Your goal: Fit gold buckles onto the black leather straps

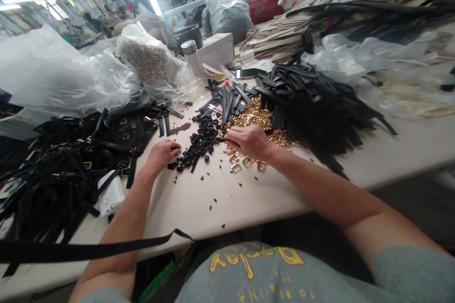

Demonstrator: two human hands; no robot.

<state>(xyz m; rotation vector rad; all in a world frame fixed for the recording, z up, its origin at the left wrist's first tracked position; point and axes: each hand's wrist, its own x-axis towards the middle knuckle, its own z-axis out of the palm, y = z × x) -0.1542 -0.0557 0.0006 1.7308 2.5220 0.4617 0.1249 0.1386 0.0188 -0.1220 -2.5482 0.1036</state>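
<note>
My left hand is closed, its fingertips at the left edge of a pile of small black loops. Something dark may be between those fingertips, but it is too small to tell. My right hand pinches a black strap, whose short end sticks out to the left of the fingers. Under and around this hand lie many gold buckles, with a few loose gold buckles nearer me. Short black straps are heaped just behind the buckles.
A tall heap of long black straps lies right. Buckled straps pile up left, beside a white roll. Behind are plastic bags, a lidded bottle, a white box, a phone and a red basket.
</note>
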